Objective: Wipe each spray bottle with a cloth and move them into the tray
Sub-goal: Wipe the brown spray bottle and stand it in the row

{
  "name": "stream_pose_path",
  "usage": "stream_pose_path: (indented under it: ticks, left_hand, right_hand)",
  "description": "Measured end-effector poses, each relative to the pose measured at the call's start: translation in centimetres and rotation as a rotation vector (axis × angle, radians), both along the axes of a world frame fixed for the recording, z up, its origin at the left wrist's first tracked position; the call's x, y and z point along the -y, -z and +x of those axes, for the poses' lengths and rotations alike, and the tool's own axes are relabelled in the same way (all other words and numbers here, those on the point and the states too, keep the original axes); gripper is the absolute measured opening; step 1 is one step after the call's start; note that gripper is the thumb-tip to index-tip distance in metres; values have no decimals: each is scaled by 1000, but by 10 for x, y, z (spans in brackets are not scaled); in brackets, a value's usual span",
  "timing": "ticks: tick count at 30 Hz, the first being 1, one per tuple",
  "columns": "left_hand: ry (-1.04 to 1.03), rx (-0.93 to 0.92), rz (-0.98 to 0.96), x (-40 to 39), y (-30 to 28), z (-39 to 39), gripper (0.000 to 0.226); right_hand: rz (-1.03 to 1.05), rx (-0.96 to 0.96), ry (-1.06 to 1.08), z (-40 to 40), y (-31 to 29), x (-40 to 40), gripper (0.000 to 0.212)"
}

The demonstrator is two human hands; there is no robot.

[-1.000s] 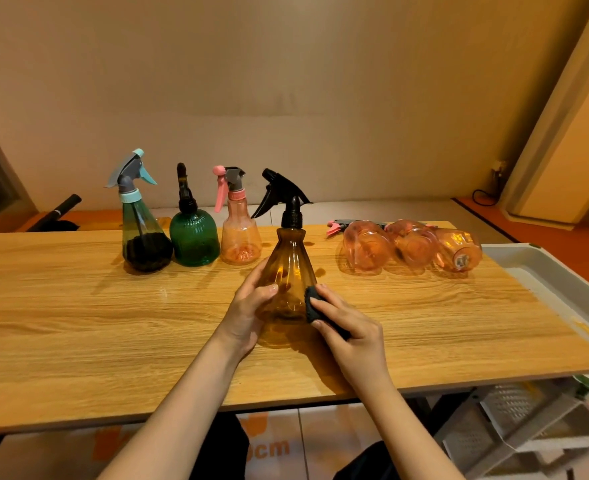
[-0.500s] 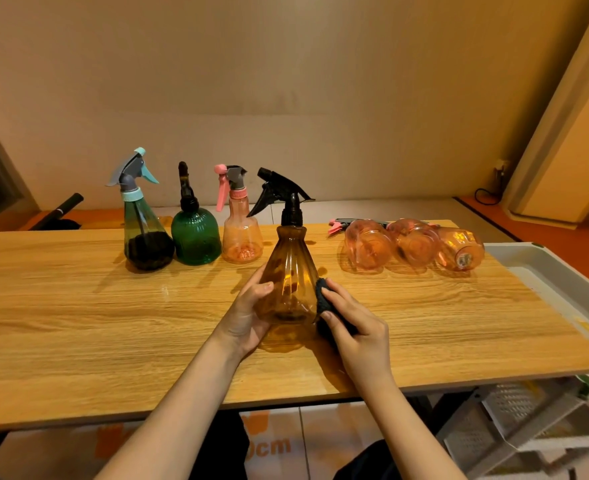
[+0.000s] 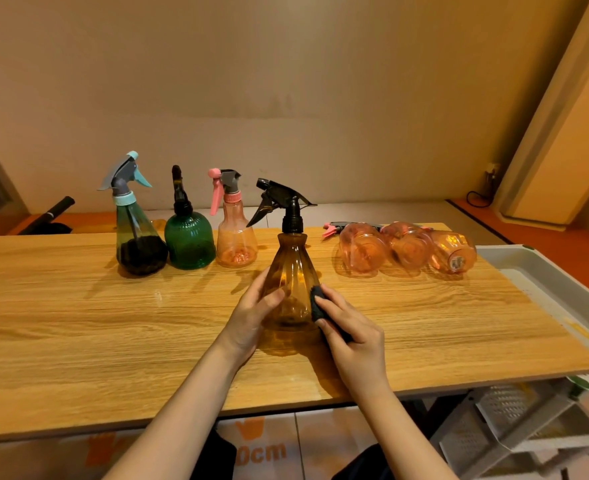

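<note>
An amber spray bottle (image 3: 291, 271) with a black trigger head stands upright in the middle of the wooden table (image 3: 78, 323). My left hand (image 3: 251, 317) grips its lower left side. My right hand (image 3: 352, 337) holds a dark cloth (image 3: 319, 304) and presses it against the bottle's lower right side. Behind it, at the left, stand a dark bottle with a teal trigger (image 3: 134, 233), a green round bottle (image 3: 189, 240) and a pink bottle (image 3: 234, 233). Three orange bottles (image 3: 407, 249) lie on their sides at the back right. A white tray (image 3: 542, 282) sits off the table's right edge.
A grey plastic rack (image 3: 500, 427) stands below the table's right corner. A black object (image 3: 49, 214) lies behind the table at the far left. A wall runs behind the table.
The amber bottle has turned in my left hand, so its trigger head points more to the left. My right hand has slid the cloth up along the bottle's right side.
</note>
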State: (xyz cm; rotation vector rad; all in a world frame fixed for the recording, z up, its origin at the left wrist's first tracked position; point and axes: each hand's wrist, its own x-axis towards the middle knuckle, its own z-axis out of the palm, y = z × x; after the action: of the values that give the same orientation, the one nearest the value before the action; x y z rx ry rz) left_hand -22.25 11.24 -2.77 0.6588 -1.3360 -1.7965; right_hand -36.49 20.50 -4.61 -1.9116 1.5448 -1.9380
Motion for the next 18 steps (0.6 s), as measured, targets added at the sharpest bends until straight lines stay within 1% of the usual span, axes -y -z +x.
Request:
stream_pose_path:
  ticks: [1, 4, 9, 14, 16, 18]
  left_hand:
    - [-4, 11, -9, 0, 1, -1, 100]
    - [-2, 12, -45, 1, 3, -1, 84]
    - [55, 98, -138, 2, 6, 0, 90]
    - [73, 72, -126, 1, 3, 1, 81]
    - [74, 71, -114, 1, 2, 1, 88]
    - [78, 78, -101, 3, 4, 2, 96]
  right_hand:
    - [0, -19, 2, 0, 0, 1, 40]
    - [24, -30, -12, 1, -2, 4, 39]
    - [-28, 8, 18, -1, -25, 22, 34]
    - [-80, -63, 47, 3, -46, 45, 31]
    - [-84, -50, 65, 2, -43, 47, 30]
    - [-74, 18, 94, -1, -40, 47, 34]
